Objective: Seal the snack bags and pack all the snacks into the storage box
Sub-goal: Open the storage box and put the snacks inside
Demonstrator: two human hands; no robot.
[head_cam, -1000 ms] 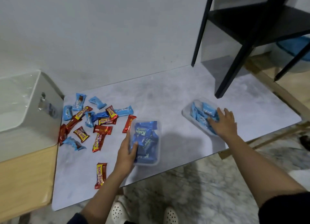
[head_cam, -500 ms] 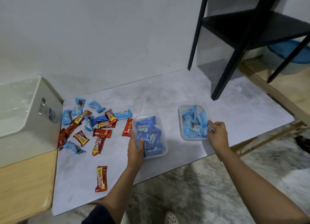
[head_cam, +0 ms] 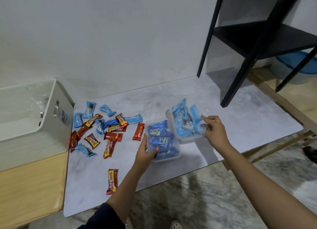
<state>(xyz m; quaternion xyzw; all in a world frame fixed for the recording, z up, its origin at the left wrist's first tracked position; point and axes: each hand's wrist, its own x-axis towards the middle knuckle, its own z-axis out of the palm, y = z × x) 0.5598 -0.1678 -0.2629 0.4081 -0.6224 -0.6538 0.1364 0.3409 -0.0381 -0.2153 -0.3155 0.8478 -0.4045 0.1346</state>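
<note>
Head view: left hand gripped dark-blue snack tub on mat; right hand pinched tilted pale-blue snack tub just beside. Both probably light, thin, flexy, so grab rims. Storage box sat far left.

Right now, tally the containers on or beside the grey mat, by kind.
Clear plastic tubs: 2, the dark blue tub and the light blue tub
White storage box: 1
Total: 3
</note>
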